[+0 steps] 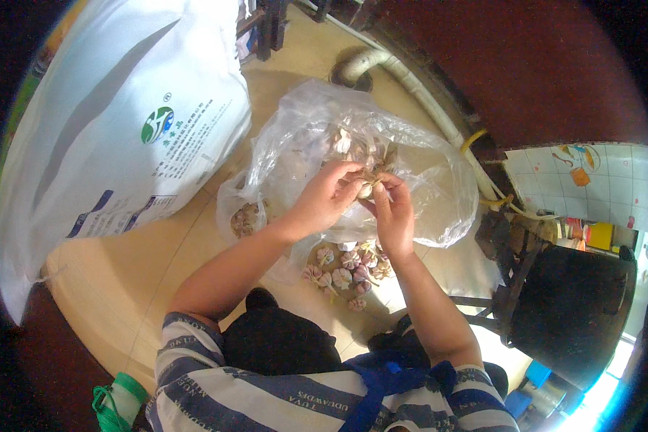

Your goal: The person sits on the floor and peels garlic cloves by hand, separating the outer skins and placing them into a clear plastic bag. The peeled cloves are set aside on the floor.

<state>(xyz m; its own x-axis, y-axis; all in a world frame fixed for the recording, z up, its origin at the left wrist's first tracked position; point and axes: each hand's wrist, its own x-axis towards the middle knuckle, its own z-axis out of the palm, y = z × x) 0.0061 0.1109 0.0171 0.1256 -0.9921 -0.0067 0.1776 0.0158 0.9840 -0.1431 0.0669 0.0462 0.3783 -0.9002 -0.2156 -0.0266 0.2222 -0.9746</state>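
Observation:
Both hands meet over an opened clear plastic bag (443, 183) on the tiled floor. Between the fingertips of my left hand (332, 189) and my right hand (393, 202) is a garlic bulb (365, 190), with dry brownish skin or stem at its top. Each hand pinches it from its own side. Inside the bag, beyond the hands, lie more pale garlic bulbs (343, 141) and loose dry husk. Nearer my body, a pile of purplish-white garlic bulbs (351, 270) rests on the floor, partly behind my right forearm.
A large white woven sack (119, 124) with printing stands on the left. Brownish scraps (245, 218) show through the bag's left side. A white drainpipe (418, 92) runs behind to a floor hole. On the right is a dark chair (572, 308). A green-and-white container (121, 402) is lower left.

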